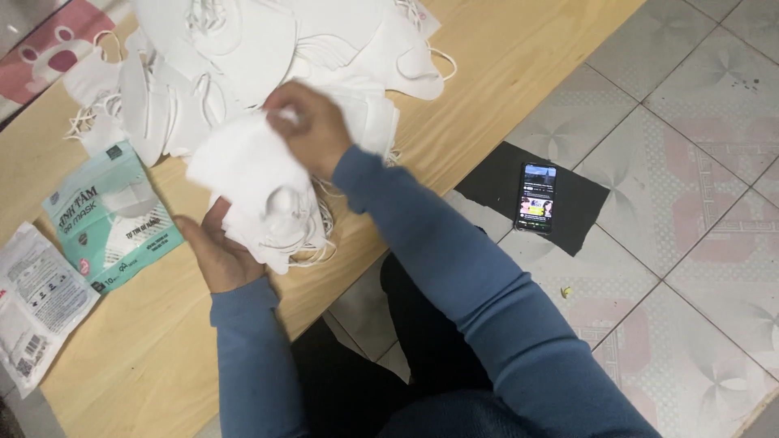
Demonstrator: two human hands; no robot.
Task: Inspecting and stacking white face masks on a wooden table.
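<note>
My left hand (215, 255) cups a small stack of white face masks (264, 199) from below at the desk's (487, 73) near edge, fingers curled around it. My right hand (308, 126) pinches the top mask of that stack. A big mask pile (243, 49) lies just behind, a teal mask packet (109, 215) to my left.

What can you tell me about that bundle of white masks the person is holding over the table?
The stack of white face masks looks like soft, folded fabric, with thin white ear loops dangling from its lower edge. The left hand cups it from below, and the right hand pinches its top. It is held just above the wooden table, in front of a larger loose pile of masks.
</note>
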